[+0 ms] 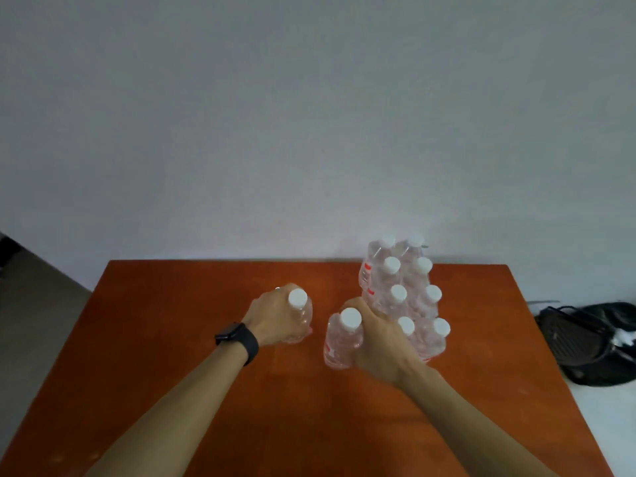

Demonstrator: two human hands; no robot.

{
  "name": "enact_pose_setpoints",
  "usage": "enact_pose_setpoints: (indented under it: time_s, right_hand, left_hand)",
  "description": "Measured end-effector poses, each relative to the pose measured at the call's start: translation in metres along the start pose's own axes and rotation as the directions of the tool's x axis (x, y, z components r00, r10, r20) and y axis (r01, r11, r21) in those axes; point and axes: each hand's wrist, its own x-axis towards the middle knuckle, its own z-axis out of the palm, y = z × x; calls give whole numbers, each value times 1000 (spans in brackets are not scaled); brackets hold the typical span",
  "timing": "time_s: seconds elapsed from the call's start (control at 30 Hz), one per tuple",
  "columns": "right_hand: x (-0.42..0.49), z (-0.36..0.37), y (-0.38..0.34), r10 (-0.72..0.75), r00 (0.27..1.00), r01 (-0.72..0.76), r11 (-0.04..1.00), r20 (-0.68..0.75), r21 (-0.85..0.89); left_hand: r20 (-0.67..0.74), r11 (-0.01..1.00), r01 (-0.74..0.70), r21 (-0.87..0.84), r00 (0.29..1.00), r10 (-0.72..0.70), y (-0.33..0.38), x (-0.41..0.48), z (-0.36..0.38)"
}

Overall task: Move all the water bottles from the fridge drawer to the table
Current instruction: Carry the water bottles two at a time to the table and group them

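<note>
**Two bottles in hand at the table; eight standing in a block**

Bottles: clear plastic, white screw caps, red marks on the labels. Left hand [275, 316] is wrapped around one bottle [300, 313], upright, its base low over or on the table [172, 339]; contact cannot be told. Right hand [373, 342] is wrapped around a second bottle [344, 339], upright, just left of the block. Black watch [237, 339] on the left wrist.

Standing bottles [402, 290]: eight, two columns of four, touching one another, running from the far edge toward the near right. The right hand's knuckles lie against the nearest left bottle of the block.

Surface: orange-brown wood-look top, bare, slight sheen. Far edge meets a plain pale grey wall [309, 115]. Grey floor [31, 304] shows past the left edge. To the right, a white surface carries a dark bag [592, 342].

Clearance: the left half and the whole near part of the table are open. The two held bottles are apart, with a narrow strip of table between them.
</note>
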Motion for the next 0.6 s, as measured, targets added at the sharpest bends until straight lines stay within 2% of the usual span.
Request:
enact_pose_setpoints:
  time_s: [0.17,0.33,0.47,0.6]
  right_hand:
    - [72,-10,-4,147,986,-149,989,-80,-15]
    - [133,-11,6,194,971,-217,959,-138,-183]
    - [163,1,14,212,964,-238,957,-159,-165]
    - [173,3,22,245,963,-257,960,-111,-114]
  left_hand:
    - [7,999,-42,-35,999,42,-7,58,-7]
    - [-15,994,-74,-76,997,73,-5,100,-3]
    - [-43,993,-67,-100,997,63,-3,125,1]
    - [-49,989,-82,-119,996,77,-11,134,7]
